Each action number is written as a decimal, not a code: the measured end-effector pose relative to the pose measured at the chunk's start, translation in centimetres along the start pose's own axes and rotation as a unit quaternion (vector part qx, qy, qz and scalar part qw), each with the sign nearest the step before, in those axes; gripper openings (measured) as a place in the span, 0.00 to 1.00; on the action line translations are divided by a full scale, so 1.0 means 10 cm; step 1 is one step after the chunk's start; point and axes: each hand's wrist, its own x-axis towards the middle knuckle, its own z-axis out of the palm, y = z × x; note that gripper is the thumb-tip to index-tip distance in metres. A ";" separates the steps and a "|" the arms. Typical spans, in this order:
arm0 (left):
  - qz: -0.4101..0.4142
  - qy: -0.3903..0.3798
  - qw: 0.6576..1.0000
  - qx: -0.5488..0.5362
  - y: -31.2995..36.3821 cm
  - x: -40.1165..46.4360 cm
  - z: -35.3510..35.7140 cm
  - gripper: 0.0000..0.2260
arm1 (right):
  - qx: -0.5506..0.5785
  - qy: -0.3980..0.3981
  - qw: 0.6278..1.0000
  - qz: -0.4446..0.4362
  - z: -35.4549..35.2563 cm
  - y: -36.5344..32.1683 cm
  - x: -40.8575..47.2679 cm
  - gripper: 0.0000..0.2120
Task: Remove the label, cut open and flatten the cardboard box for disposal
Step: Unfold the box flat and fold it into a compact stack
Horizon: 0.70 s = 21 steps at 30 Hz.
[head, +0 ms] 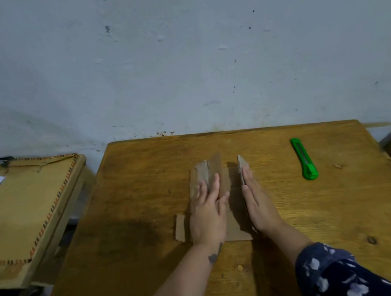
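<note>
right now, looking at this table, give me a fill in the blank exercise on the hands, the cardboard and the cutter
1. Both hands, the left hand and the right hand, lie with straight fingers on the ____.
2. The colour of the utility knife is ____.
3. The knife lies on the wooden table on the person's ____ side.
4. The knife is held by ____ hand.

Missing words: cardboard box; green; right; neither

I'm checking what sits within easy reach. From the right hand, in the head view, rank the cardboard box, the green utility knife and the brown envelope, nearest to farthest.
From the right hand:
1. Cardboard box: touching it, at table centre.
2. Green utility knife: to the right, lying alone on the table.
3. Brown envelope: far left, on the neighbouring surface.
</note>
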 end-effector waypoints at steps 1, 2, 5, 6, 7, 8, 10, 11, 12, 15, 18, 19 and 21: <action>0.001 -0.011 0.999 0.042 0.00 0.00 0.06 0.24 | 0.002 -0.001 1.000 0.000 -0.01 0.01 0.00 0.23; 0.004 -0.014 0.997 0.074 0.01 0.01 0.10 0.28 | 0.005 -0.003 1.000 0.000 -0.01 0.01 0.00 0.23; 0.022 -0.025 0.989 0.143 0.00 0.03 0.23 0.31 | 0.005 -0.012 1.000 0.002 -0.04 0.04 -0.02 0.23; 0.025 -0.037 0.986 0.164 -0.01 0.04 0.27 0.27 | 0.004 -0.015 1.000 0.002 -0.05 0.04 -0.02 0.23; 0.028 -0.046 0.982 0.180 -0.02 0.04 0.30 0.25 | 0.002 -0.017 1.000 0.002 -0.07 0.05 -0.02 0.24; 0.031 -0.051 0.979 0.196 -0.03 0.04 0.32 0.25 | 0.001 -0.019 1.000 0.002 -0.08 0.06 -0.01 0.24; 0.035 -0.057 0.973 0.223 -0.04 0.03 0.35 0.26 | 0.004 -0.021 1.000 -0.001 -0.10 0.06 -0.01 0.24; 0.035 -0.063 0.969 0.236 -0.05 0.03 0.36 0.26 | 0.004 -0.022 1.000 -0.004 -0.10 0.06 -0.02 0.24; 0.033 -0.070 0.965 0.252 -0.05 0.04 0.37 0.27 | 0.001 -0.022 1.000 -0.006 -0.10 0.07 -0.02 0.24; 0.038 -0.081 0.954 0.285 -0.06 0.04 0.38 0.28 | -0.032 -0.028 0.999 -0.008 -0.07 0.08 -0.01 0.23; 0.058 -0.083 0.953 0.285 -0.09 0.02 0.32 0.34 | -0.104 -0.049 0.993 -0.012 -0.02 0.06 0.02 0.24; 0.068 -0.083 0.953 0.285 -0.12 0.02 0.29 0.34 | -0.131 -0.055 0.990 -0.013 0.01 0.05 0.02 0.24; 0.094 -0.087 0.947 0.293 -0.15 0.04 0.21 0.28 | -0.189 -0.059 0.980 -0.014 0.10 0.06 0.02 0.27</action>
